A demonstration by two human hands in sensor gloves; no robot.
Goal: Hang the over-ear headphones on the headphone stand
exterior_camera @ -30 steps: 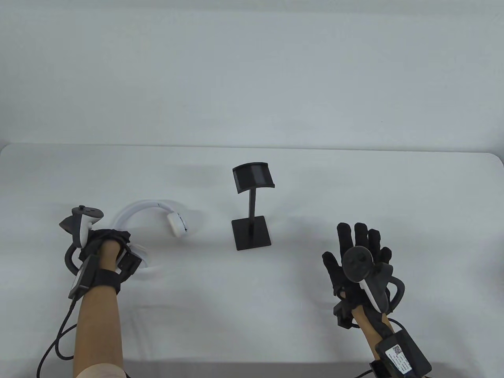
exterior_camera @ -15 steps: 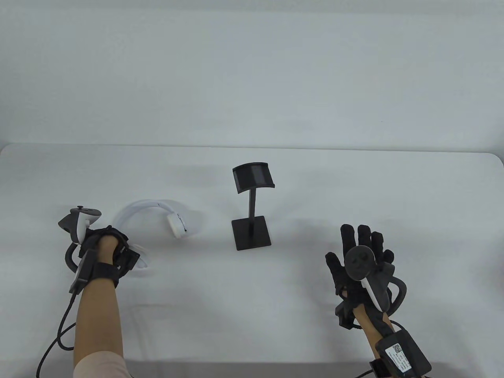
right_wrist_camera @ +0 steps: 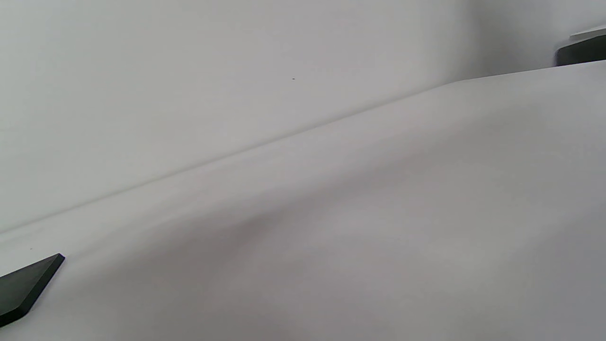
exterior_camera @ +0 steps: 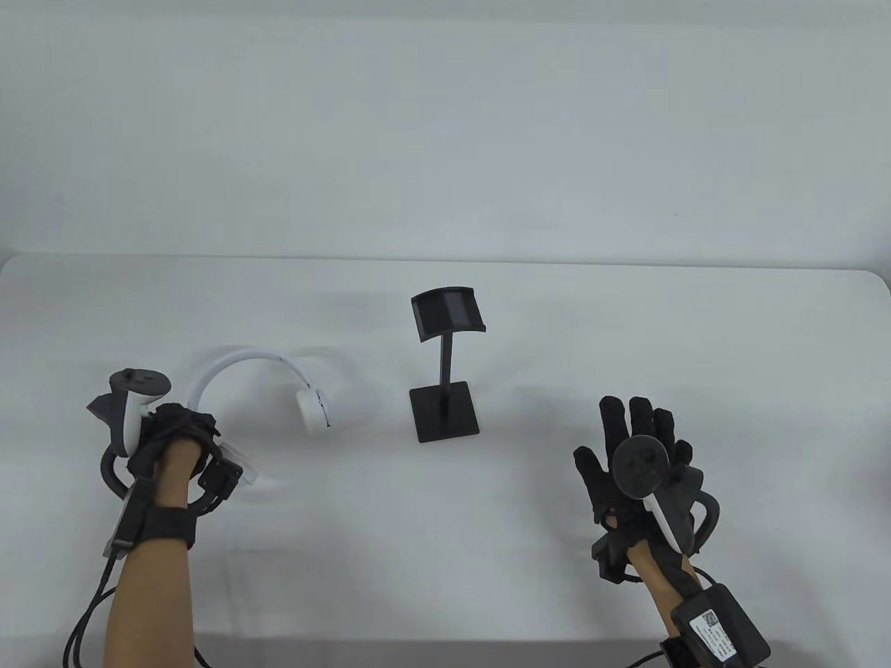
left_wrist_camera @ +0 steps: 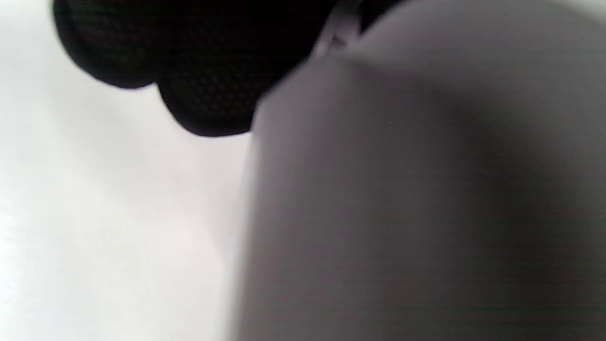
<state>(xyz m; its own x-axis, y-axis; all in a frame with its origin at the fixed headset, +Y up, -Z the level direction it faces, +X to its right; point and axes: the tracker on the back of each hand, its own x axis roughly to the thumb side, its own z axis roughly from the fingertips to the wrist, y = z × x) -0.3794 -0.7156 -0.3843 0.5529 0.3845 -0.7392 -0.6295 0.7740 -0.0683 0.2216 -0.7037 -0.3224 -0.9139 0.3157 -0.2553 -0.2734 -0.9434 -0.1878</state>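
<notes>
White over-ear headphones (exterior_camera: 240,367) are on the table's left side, lifted at one end. My left hand (exterior_camera: 182,433) grips the near earcup end, which fills the left wrist view as a grey blur (left_wrist_camera: 416,199) under my gloved fingers (left_wrist_camera: 203,71). The far earcup (exterior_camera: 314,411) hangs free. The black headphone stand (exterior_camera: 445,369) is upright mid-table, right of the headphones, with a curved top rest (exterior_camera: 447,312) and a square base (exterior_camera: 444,412). My right hand (exterior_camera: 637,445) lies flat with fingers spread, empty, right of the stand.
The white table (exterior_camera: 557,334) ends at a white wall behind. A corner of the stand base (right_wrist_camera: 26,286) shows at the lower left of the right wrist view. A dark object (right_wrist_camera: 580,49) sits at that view's far right edge.
My left hand has drawn back toward me and leftward, raising the headphones so the band stands more upright. The right hand has barely moved.
</notes>
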